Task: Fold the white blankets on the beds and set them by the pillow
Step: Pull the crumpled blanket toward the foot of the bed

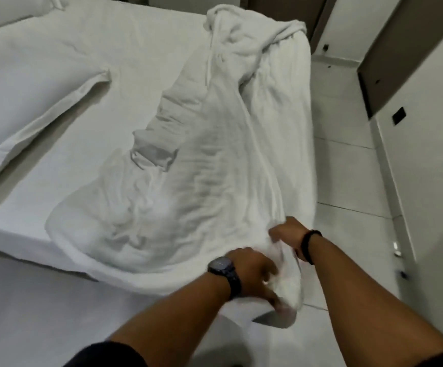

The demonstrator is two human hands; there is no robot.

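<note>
Two hands work at the near corner of the bed (56, 62), where the blanket (188, 154) lies rumpled in a long heap running from that corner up along the bed's right edge to its far end. The left hand (252, 271) has its grip clamped on a bunched corner of the blanket that hangs off the bed's near corner; the right hand (286, 231), just beyond it, is closed on the cloth at the bed's edge. A pillow (37, 131) lies flat on the bed, well left of the blanket. The blanket looks soft, limp and light, with a faint waffle texture that should not slip, so it will sag and crumple unless held taut. Taking it by two corners along one hem and lifting clear of the bed seems the best hold.
</note>
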